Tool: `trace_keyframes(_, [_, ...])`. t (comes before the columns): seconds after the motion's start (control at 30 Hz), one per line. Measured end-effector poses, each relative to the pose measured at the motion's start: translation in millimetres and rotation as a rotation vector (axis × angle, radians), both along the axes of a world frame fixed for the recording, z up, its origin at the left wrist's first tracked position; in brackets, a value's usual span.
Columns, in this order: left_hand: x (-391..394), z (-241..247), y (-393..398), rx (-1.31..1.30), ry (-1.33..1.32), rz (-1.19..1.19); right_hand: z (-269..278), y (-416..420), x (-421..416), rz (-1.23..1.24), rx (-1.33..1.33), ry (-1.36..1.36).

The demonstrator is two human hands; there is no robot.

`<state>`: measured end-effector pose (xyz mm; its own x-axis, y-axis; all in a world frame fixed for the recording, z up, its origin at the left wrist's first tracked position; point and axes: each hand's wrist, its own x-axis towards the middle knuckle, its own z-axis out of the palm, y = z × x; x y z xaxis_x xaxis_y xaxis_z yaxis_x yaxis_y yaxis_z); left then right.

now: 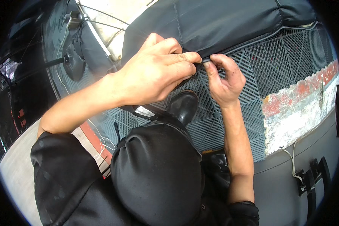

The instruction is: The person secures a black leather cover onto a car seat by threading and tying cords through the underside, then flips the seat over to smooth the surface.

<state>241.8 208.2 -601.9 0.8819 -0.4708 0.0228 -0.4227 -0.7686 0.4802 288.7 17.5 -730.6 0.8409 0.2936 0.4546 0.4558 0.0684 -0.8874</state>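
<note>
A black leather-like cover with a stitched seam spreads ahead of me, its hem bordered by a dark cord-like edging. My left hand bends over the near edge, fingertips pinching it close to the seam. Just to its right, my right hand grips the same edging between thumb and forefinger. Only a small gap separates the two sets of fingertips. The left hand's fingers hide part of the edge, and what lies beneath the cover there cannot be made out.
Grey slatted plastic floor tiles lie below, with a black shoe on them. Worn red-and-white floor shows at right. A dark round-based stand and a thin white cable are at left. My black cap blocks the lower middle.
</note>
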Motion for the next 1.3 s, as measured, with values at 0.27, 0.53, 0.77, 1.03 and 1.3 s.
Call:
trace_keyframes(0.27, [0, -1, 1, -0.027, 0.002, 0.002, 9, -2, 11, 0.013, -0.082, -0.131])
trace_keyframes(0.53, [-3, -4, 0, -0.06, -0.016, 0.026, 0, 16, -2, -0.154, -0.129, -0.105])
trace_keyframes(0.77, [-8, -12, 1, 0.014, -0.08, -0.001, 1, 4, -5, -0.07, -0.059, -0.128])
trace_keyframes(1.03, [-9, -10, -2, 0.17, -0.146, -0.045, 0, 3, -4, -0.074, -0.107, -0.192])
trace_keyframes(1.3, [-8, -15, -2, 0.128, -0.16, -0.05, -5, 8, -4, -0.126, -0.129, -0.237])
